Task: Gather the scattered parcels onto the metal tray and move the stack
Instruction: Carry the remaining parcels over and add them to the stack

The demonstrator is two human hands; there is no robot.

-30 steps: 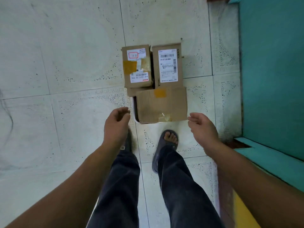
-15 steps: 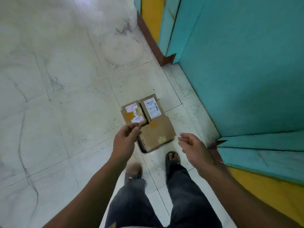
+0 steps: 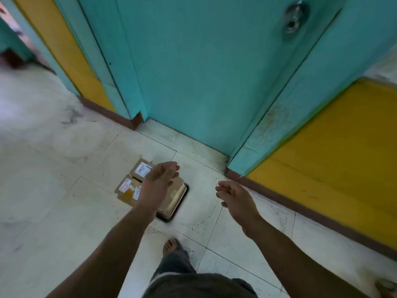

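I am holding my left hand [image 3: 160, 182] released above the parcels [image 3: 129, 189] on the metal tray [image 3: 170, 219], my right hand [image 3: 235, 200] released at their 3 o'clock.

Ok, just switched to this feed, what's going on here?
A person stands on the tiled floor in front of a teal door. The cardboard parcels lie gathered on the metal tray, which sits on the floor. The left hand is open above the stack and the right hand is open off to its side. Neither holds anything, and the tray is not yet lifted.
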